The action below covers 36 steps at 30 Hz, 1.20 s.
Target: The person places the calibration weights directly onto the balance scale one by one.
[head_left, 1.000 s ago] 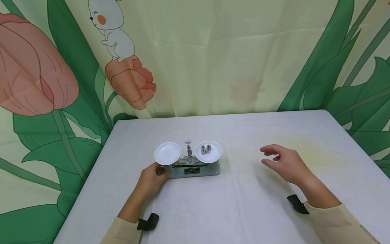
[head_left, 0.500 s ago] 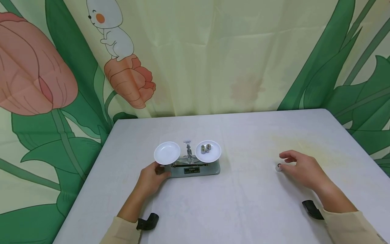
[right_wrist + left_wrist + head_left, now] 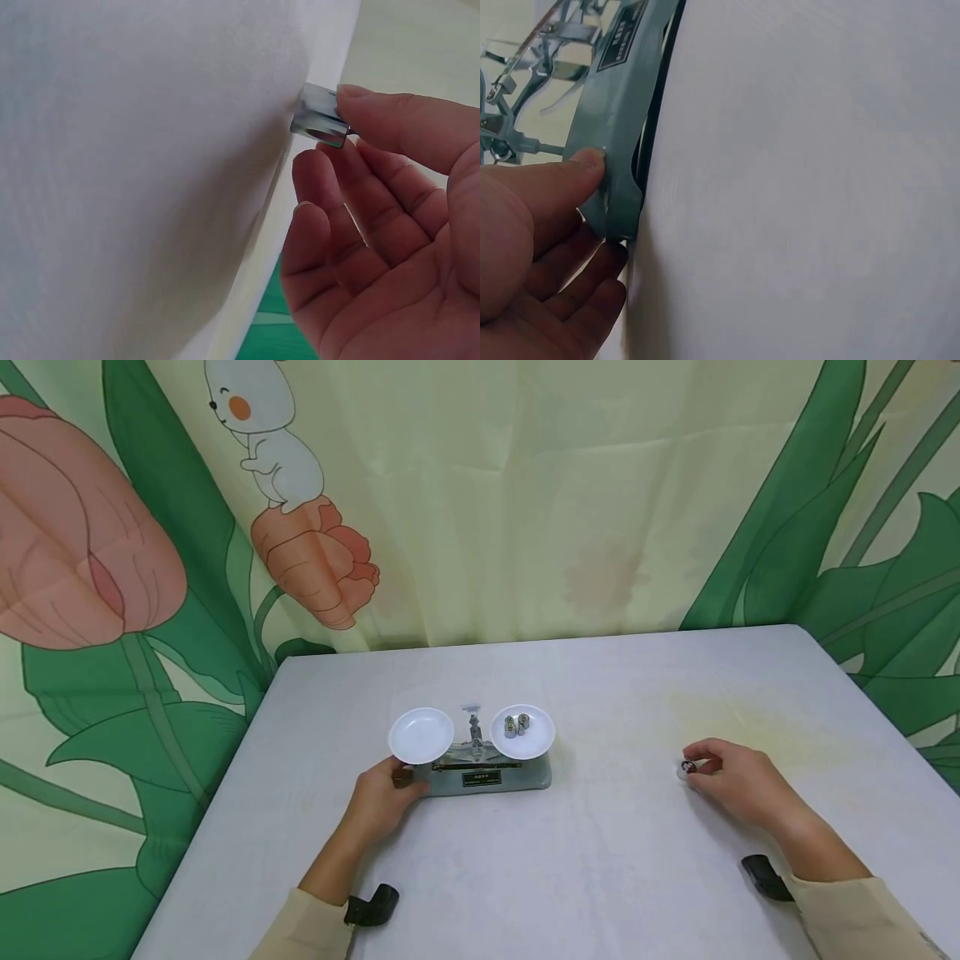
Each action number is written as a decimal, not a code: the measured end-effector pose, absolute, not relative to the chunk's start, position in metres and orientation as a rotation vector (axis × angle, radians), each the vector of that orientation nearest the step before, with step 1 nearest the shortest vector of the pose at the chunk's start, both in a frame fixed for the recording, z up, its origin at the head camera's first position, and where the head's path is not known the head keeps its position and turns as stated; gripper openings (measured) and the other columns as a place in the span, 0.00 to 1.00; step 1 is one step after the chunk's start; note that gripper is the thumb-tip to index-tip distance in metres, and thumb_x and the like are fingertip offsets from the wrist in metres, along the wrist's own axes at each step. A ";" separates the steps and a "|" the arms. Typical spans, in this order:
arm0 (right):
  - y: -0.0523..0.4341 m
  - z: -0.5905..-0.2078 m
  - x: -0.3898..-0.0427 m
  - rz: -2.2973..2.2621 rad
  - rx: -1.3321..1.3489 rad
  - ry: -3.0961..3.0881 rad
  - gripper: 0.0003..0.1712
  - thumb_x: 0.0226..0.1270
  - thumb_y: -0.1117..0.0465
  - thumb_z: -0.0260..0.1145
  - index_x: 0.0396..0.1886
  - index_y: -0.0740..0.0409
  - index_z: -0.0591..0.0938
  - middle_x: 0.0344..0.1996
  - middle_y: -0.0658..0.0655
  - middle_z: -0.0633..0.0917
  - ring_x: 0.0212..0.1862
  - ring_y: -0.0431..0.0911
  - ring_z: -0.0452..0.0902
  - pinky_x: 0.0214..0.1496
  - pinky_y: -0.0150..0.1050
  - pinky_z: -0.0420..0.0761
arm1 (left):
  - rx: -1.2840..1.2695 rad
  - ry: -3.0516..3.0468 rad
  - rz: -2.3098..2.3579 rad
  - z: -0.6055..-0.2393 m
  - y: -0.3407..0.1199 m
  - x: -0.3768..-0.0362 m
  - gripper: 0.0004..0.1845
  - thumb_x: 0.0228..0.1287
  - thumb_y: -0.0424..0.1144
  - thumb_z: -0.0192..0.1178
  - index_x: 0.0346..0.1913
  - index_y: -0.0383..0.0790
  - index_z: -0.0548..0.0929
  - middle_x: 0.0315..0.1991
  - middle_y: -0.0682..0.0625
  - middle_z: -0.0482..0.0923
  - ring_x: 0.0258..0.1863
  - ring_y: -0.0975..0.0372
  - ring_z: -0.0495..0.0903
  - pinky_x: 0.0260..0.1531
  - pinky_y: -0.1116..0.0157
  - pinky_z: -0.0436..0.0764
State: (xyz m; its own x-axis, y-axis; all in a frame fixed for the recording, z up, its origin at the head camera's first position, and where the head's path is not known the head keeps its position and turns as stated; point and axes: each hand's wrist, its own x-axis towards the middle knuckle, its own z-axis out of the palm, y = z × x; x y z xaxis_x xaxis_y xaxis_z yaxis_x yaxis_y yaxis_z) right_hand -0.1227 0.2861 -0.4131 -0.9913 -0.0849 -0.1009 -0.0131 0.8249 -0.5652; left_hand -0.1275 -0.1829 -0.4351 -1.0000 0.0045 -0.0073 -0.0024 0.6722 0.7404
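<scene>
My left hand (image 3: 378,797) grips the left end of a grey-green pan balance (image 3: 482,781); in the left wrist view its thumb (image 3: 589,165) presses on the base, with fingers bent at the end. The balance has a bare white left pan (image 3: 422,736) and a white right pan (image 3: 536,745), on which two small metal weights stand, one weight (image 3: 510,727) beside another weight (image 3: 523,722). Far to the right, my right hand (image 3: 738,781) pinches a third metal weight (image 3: 319,112) at its narrow end, close over the table; the index fingertip is partly hidden behind it.
A white cloth covers the table (image 3: 600,877). Behind it hangs a curtain (image 3: 480,510) printed with a rabbit, a carrot and large leaves. Each wrist wears a black camera, the left camera (image 3: 372,906) and the right camera (image 3: 765,877).
My right hand has moved right and closed its fingertips on the weight. The balance, still in my left hand's grip, has slid slightly to the right.
</scene>
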 end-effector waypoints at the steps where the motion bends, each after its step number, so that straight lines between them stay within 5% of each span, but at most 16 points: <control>1: 0.286 -0.414 -0.123 -0.887 -0.079 2.888 0.21 0.64 0.62 0.71 0.54 0.66 0.79 0.42 0.62 0.85 0.43 0.56 0.78 0.42 0.49 0.81 | 0.011 2.864 1.270 -0.436 -0.181 -0.128 0.23 0.58 0.33 0.72 0.56 0.31 0.81 0.46 0.41 0.84 0.48 0.49 0.82 0.50 0.50 0.81; 36: 0.282 -0.416 -0.127 -0.798 -0.100 2.925 0.17 0.63 0.65 0.69 0.49 0.67 0.79 0.38 0.60 0.83 0.40 0.54 0.76 0.43 0.52 0.78 | 0.133 2.887 1.254 -0.436 -0.142 -0.132 0.23 0.57 0.36 0.73 0.55 0.33 0.82 0.46 0.44 0.85 0.48 0.51 0.83 0.48 0.51 0.82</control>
